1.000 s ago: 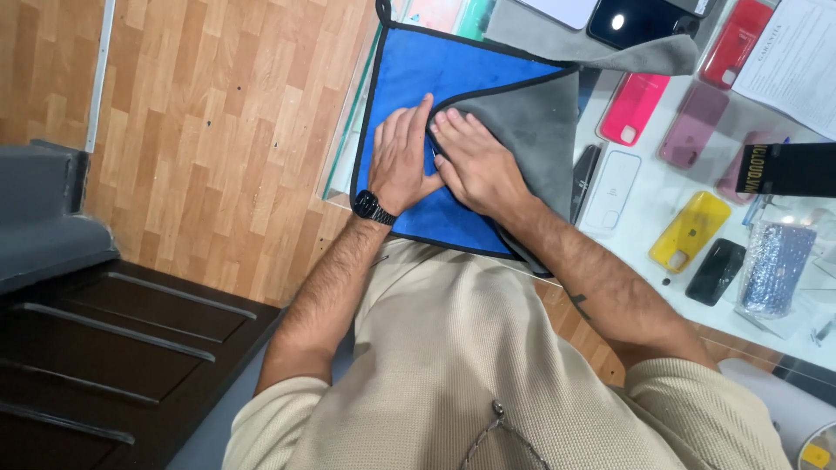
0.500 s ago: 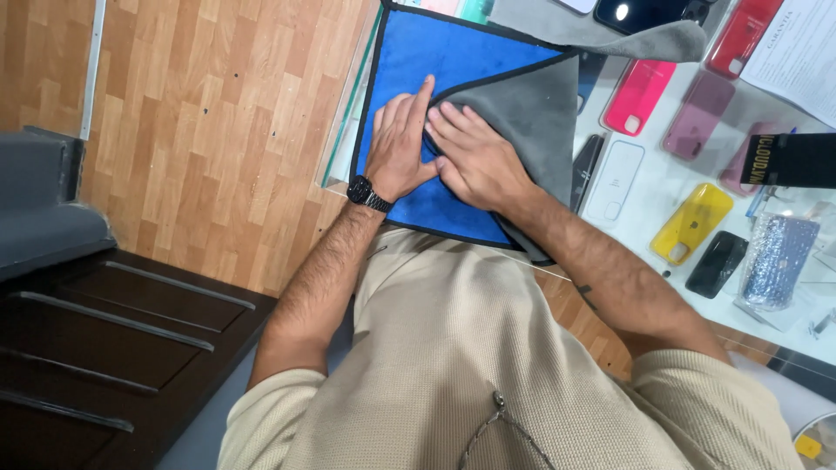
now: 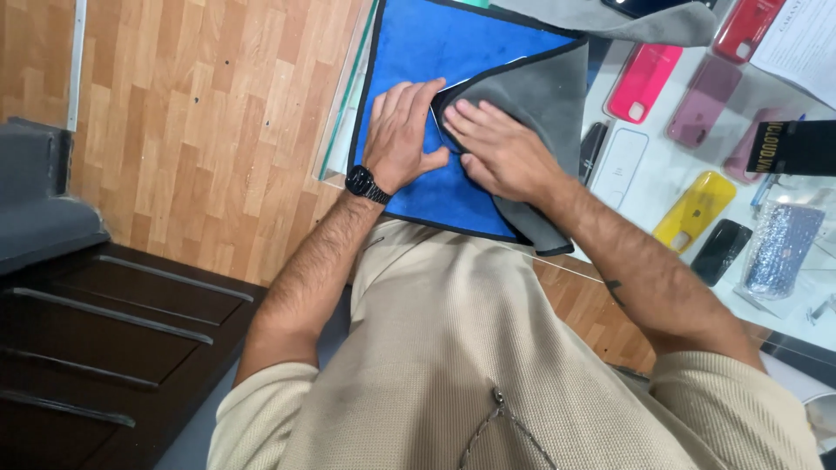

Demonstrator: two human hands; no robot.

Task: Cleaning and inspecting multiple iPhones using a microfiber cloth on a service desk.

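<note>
While the glass counter (image 3: pixel 670 174) carries a row of coloured phone cases (image 3: pixel 643 83), the blue cloth (image 3: pixel 435 52) lies spread at its edge, one grey-backed corner already folded over, the rest still unfolded. Left hand (image 3: pixel 402 135) and right hand (image 3: pixel 498 150) press flat there, fingers extended, gripping nothing.

Both hands press flat on the blue-and-grey microfibre cloth (image 3: pixel 435 52), the left hand (image 3: pixel 402 135) and right hand (image 3: pixel 498 148) touching at the fold. Toward 12 o'clock the blue face lies bare and passable. At 3 o'clock phone cases crowd the glass counter (image 3: pixel 670 187): clear case (image 3: pixel 620 167), pink case (image 3: pixel 645 81), yellow case (image 3: pixel 694 211). At 9 o'clock the counter edge drops to wood floor (image 3: pixel 200 130).
</note>
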